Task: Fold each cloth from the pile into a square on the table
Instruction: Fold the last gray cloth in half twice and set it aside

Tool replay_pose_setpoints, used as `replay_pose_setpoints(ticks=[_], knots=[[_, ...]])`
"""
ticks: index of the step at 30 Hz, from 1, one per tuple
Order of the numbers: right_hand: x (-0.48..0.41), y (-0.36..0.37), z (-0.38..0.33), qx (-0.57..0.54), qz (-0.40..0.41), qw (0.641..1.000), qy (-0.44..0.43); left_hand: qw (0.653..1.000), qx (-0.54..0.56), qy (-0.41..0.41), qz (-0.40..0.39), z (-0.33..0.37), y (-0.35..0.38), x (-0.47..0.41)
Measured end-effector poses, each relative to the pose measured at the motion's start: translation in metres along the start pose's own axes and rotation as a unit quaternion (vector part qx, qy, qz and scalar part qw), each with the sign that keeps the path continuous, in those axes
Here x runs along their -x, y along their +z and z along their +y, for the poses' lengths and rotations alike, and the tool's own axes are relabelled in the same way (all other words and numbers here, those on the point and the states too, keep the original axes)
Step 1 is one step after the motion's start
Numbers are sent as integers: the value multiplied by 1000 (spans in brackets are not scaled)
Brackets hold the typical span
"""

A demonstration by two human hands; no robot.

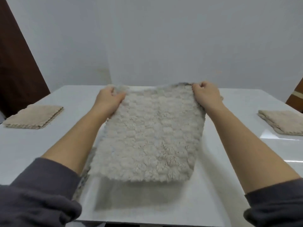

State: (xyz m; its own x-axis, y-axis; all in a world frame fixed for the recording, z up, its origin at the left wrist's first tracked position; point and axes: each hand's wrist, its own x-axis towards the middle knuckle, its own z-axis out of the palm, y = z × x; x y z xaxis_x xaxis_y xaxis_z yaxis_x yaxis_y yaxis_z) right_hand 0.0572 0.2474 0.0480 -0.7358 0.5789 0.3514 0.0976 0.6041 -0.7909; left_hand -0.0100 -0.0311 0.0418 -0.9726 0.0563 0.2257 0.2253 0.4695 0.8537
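Left hand [109, 100] and right hand [206, 95] each pinch a far corner of the fluffy beige rectangular cloth [150, 136], fingers [199, 86] curled tight. Its long axis runs from them back toward the person, above the white tabletop [49, 145].

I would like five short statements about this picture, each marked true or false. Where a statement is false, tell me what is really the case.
1. Both the left hand and the right hand grip the far edge of the fluffy cloth. True.
2. The fluffy cloth lies flat on the table. False: it is held up, and its near edge is off the table with a shadow below it.
3. A folded stack lies at the left of the table. True.
4. A plate stands at the right of the table. False: another folded stack lies there.
5. The sleeves are white. False: they are dark grey.
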Motion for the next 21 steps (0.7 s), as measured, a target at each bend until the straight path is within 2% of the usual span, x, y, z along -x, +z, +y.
replay_pose_setpoints(ticks=[4,8,9,11,12,15,17,18,21], knots=[[2,40,42,-3,-45,993,107,989,-132,-68,-17,-48,46,-15],[-6,62,55,-169,-102,963,182,974,-188,-123,16,-61,74,-22],[-7,64,57,-149,-111,969,162,964,-238,-115,15,-61,79,-21],[-4,67,58,26,-125,990,62,934,-350,-55,-39,-58,93,-13],[0,71,58,111,-141,984,-6,918,-385,-26,-86,-58,103,-8],[18,95,59,241,-279,917,-151,890,-415,-8,-191,-66,129,5],[25,109,66,308,-349,872,-149,884,-424,15,-196,-73,133,4],[25,114,70,332,-358,863,-134,883,-425,30,-196,-75,132,0],[22,118,76,356,-334,866,-109,885,-415,51,-207,-75,128,-10]])
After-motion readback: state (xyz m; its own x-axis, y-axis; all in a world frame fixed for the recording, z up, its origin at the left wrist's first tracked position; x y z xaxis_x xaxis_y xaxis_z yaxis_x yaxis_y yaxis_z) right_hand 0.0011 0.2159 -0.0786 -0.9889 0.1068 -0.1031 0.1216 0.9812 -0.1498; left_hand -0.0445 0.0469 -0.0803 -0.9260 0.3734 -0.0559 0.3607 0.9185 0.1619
